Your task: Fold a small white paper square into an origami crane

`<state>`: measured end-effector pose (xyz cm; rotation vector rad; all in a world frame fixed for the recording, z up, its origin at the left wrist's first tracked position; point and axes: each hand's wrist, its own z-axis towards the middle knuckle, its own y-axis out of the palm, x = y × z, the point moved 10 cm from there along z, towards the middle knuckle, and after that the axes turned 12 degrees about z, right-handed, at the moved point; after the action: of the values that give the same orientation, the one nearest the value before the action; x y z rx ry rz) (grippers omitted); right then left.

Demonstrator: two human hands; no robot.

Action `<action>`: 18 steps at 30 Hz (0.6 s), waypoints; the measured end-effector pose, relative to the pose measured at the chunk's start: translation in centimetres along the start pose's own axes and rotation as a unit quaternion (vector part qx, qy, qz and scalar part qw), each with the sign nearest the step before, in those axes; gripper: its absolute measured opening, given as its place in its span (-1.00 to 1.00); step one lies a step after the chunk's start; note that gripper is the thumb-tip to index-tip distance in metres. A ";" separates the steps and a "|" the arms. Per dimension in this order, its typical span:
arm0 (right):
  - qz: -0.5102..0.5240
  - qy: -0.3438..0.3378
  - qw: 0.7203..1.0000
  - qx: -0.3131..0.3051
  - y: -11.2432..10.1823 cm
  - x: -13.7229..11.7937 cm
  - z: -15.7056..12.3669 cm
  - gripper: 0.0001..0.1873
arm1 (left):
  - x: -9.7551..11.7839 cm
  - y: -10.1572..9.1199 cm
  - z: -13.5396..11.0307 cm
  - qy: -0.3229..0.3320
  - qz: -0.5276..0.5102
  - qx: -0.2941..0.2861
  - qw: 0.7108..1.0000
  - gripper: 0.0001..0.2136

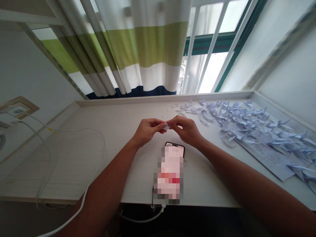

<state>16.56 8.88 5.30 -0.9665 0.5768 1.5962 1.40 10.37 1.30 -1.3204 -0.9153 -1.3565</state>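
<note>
**Small Folded Paper Piece: Handling and Work Area**

The small white paper piece is at the center of the frame, raised between the hands above the desk. Its full shape cannot be told, because the fingertips cover most of it.

Finger state: the left hand has thumb and index finger brought together on the piece's left end; the right hand pinches the right end likewise. No clear gap shows at either grip.

Handling: expect a very light part, stiff along creases and soft between them. It is probably not slippery, but it should crush or tear easily. Grip by the creased edges, using fingertip pressure only.

Surface: the desk is pale, with a raised rim along its far edge. A smartphone (its screen is pixelated) lies below the hands at lower center. Folded paper cranes crowd the right of the frame, partly over a printed sheet. A white cable loops across the left side.

Room: a striped curtain hangs at top center; white window bars stand at upper right. A wall socket is at far left.
</note>
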 end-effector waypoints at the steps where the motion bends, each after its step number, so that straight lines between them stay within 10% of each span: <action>1: 0.017 0.016 1.000 0.002 0.0 0.3 0.0 -0.84 | 0.1 -0.2 0.0 0.006 0.003 0.008 1.000 -0.66; 7: 0.126 0.133 0.983 0.011 0.2 2.7 -0.1 -0.57 | 1.0 -0.3 -0.1 0.045 0.030 0.035 0.998 -0.67; 18: 0.090 0.114 0.989 0.001 0.2 1.9 0.3 -0.68 | 1.2 0.4 -0.3 0.026 0.032 0.014 0.999 -0.66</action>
<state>16.19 10.10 3.80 -1.1297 0.8432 1.6547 1.80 9.80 2.40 -1.2770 -0.8459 -1.3190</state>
